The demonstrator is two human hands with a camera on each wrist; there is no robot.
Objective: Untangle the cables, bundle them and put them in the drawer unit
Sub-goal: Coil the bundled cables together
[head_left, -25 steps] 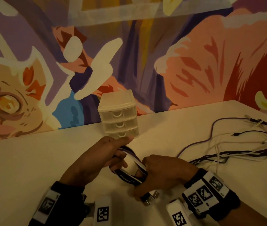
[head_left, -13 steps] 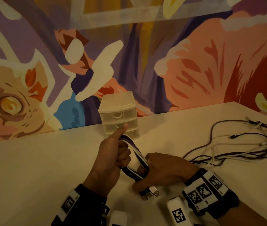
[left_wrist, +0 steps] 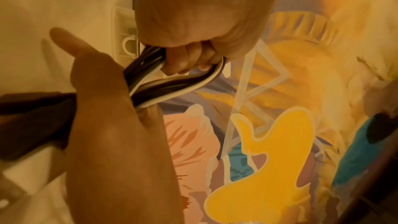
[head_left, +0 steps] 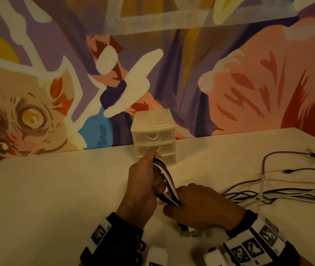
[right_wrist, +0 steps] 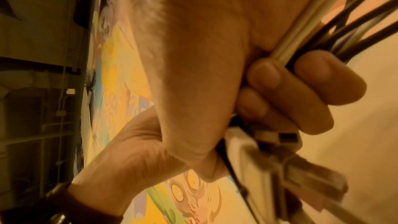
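A looped bundle of black, purple and white cables (head_left: 167, 184) runs between my two hands near the table's front. My left hand (head_left: 146, 186) stands upright with its thumb up, fingers curled round the loop's upper end (left_wrist: 172, 77). My right hand (head_left: 201, 210) grips the lower end of the cable bundle (right_wrist: 318, 28) low over the table, with USB plugs (head_left: 188, 232) sticking out under it. The loose cable tails (head_left: 287, 191) trail right across the table. The small translucent drawer unit (head_left: 153, 137) stands just behind my left hand, all three drawers closed.
The white table (head_left: 56, 198) meets a painted mural wall (head_left: 210, 73) at the back. Its right corner (head_left: 295, 129) lies beyond the loose cables. Wrist bands with printed markers (head_left: 249, 248) sit at the bottom edge.
My left hand has turned upright, thumb up, and lifted the loop's far end toward the drawer unit. My right hand kept its grip; the loose tails were drawn slightly left.
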